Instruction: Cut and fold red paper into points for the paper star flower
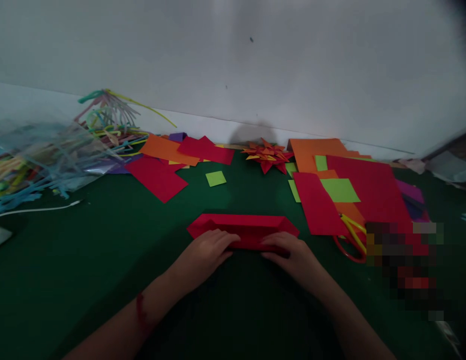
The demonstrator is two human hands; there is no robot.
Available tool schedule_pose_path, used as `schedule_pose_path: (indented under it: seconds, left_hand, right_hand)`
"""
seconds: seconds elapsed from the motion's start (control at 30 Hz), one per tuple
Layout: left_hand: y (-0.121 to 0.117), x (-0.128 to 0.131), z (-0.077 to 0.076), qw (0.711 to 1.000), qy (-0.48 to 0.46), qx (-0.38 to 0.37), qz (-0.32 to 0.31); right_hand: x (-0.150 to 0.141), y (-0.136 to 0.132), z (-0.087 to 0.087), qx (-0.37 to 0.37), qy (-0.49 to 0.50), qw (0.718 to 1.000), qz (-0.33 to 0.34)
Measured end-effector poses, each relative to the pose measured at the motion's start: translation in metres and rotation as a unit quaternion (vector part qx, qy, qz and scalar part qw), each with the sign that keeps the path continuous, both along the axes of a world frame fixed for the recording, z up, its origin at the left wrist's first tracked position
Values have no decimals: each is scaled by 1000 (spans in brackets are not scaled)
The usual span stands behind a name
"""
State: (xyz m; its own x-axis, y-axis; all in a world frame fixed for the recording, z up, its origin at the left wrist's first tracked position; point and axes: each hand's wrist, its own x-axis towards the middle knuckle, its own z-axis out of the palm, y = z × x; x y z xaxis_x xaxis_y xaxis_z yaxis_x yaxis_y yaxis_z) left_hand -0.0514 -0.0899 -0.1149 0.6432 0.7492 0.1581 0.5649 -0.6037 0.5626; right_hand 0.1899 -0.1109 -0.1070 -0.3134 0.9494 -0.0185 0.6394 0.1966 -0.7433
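Our forearms [116,325] stretch over the green surface [233,310], the left hand [209,248] and right hand [292,248] each gripping the near edge of a folded red paper [240,220], which lies centred before us. Beyond it we see a lime square [215,178] and a paper star [266,155], with scissors [353,232] to the right.

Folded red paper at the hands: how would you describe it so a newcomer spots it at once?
On the green table, find the spiky star by the wall, then come nearer. There the folded paper lies crosswise, its near edge held by the left hand and right hand. Unlike the flat red sheets, it is long and narrow with pointed ends.
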Motion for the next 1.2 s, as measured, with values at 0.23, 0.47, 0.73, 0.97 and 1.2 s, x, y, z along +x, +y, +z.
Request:
schedule_pose_path:
  seconds: [0.23,0.47,0.73,0.97,1.2]
  left_hand:
    - [2,3,-1,998,-7,-35,-44]
    - [4,2,7,994,9,-68,-83]
    - [3,6,8,987,-40,-155,-1]
    - [13,10,3,970,-64,-225,72]
    - [16,14,3,970,-31,-214,112]
  right_hand:
    - [-2,0,0,7,-19,999,30]
    - [-1,2,0,-27,0,999,40]
    - [-2,3,-7,-33,-7,999,6]
    - [1,12,-6,-31,-37,999,2]
    - [1,23,-3,-19,-77,997,-12]
